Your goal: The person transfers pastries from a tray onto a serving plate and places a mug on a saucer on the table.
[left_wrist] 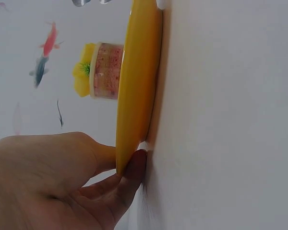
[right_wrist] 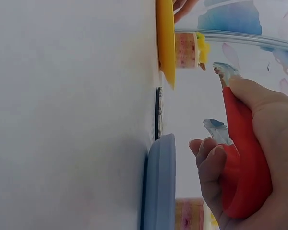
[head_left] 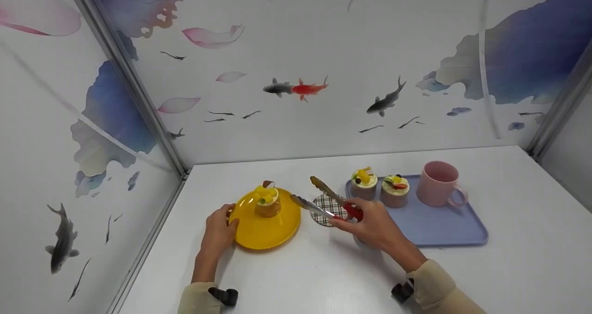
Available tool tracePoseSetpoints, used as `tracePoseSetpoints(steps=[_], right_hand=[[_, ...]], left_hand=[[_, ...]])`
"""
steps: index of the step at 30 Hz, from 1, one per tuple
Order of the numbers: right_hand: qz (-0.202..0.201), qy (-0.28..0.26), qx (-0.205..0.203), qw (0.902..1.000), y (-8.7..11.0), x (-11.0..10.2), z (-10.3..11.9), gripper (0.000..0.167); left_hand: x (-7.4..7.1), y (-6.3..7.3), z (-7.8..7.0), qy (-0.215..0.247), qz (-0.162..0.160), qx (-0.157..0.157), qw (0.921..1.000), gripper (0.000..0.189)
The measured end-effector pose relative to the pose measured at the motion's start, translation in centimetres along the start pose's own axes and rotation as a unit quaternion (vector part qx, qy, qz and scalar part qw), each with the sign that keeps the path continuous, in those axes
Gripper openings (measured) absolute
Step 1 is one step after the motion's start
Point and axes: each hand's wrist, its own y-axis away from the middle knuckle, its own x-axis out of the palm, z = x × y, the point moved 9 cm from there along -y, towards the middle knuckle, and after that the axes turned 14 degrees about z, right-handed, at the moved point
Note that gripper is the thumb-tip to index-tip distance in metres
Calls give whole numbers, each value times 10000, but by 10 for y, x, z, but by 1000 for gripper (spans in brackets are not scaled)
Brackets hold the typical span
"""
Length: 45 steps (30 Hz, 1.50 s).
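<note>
My left hand (head_left: 220, 230) pinches the left rim of a yellow plate (head_left: 259, 235), thumb on top and fingers underneath, as the left wrist view shows. On that plate stands a small round cake (head_left: 268, 202) topped with yellow fruit pieces. My right hand (head_left: 372, 221) holds a pair of tongs (head_left: 323, 198) by their red handles (right_wrist: 247, 167). The metal arms of the tongs are spread apart with nothing between them, their tips pointing toward the cake on the plate. Beneath the tongs lies a round checked coaster (head_left: 326, 214), partly hidden by them.
On the right, a blue-grey tray (head_left: 444, 230) bears two more small cakes, one with yellow fruit (head_left: 364, 184) and one with red and yellow topping (head_left: 395, 191), plus a pink mug (head_left: 437, 184). White walls painted with fish and petals enclose the white table (head_left: 314, 281).
</note>
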Motion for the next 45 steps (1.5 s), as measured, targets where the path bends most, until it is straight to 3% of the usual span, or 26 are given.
tracePoseSetpoints(steps=[14, 26, 33, 45], right_hand=[[-111, 17, 58, 9999, 18, -18, -15, 69], [-447, 337, 22, 9984, 35, -39, -24, 67], [-516, 600, 249, 9966, 44, -49, -32, 69], [-765, 909, 250, 9926, 57, -66, -41, 62]], left_hand=[[1, -1, 2, 60, 41, -51, 10000, 47], [0, 0, -2, -102, -5, 101, 9999, 47], [0, -1, -1, -75, 22, 56, 10000, 48], [1, 0, 1, -28, 31, -66, 10000, 47]])
